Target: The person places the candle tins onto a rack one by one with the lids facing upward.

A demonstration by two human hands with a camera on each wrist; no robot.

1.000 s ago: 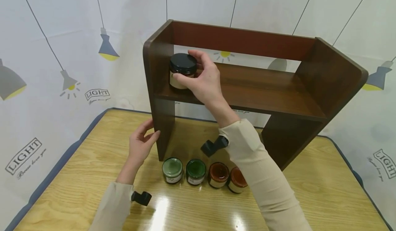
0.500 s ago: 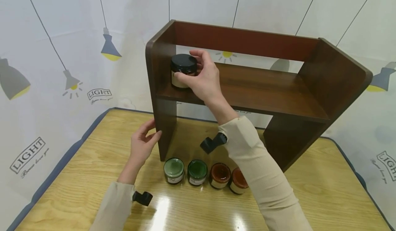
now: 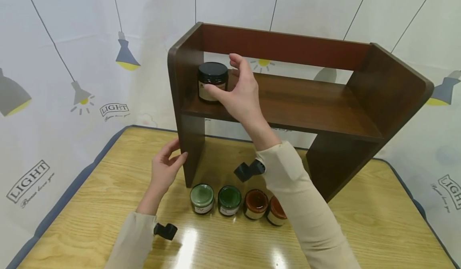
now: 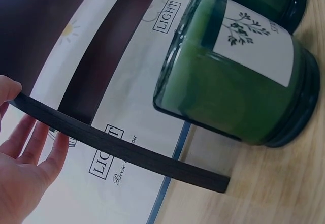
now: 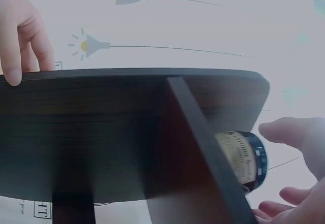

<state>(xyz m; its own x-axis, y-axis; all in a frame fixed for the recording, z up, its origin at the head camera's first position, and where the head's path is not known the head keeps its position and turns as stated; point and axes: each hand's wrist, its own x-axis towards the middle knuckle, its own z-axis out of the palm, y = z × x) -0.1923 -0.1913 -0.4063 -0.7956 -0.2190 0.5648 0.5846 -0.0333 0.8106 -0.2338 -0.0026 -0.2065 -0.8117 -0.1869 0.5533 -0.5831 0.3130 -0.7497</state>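
Note:
A dark jar [image 3: 212, 73] with a black lid and a pale label stands upright at the left end of the shelf board of a dark wooden shelf [image 3: 317, 107]. My right hand [image 3: 242, 95] is beside it, thumb and fingers spread apart. In the right wrist view, a gap shows between the thumb [image 5: 284, 131] and the jar's lid. Lower down, my left hand [image 3: 165, 171] holds the front edge of the shelf's left side panel [image 4: 127, 150], thumb on one face and fingers on the other.
In front of the shelf, a row stands on the wooden table [image 3: 90, 205]: a light green jar [image 3: 202, 197], a dark green jar [image 3: 229, 199], a brown jar [image 3: 256, 203] and an orange-brown jar [image 3: 276, 213], partly behind the right sleeve. A printed cloth [image 3: 151, 29] hangs behind.
My right hand's fingers have spread and moved off the black-lidded jar, slightly to the right. The jar stays in place, and my left hand keeps its hold on the panel.

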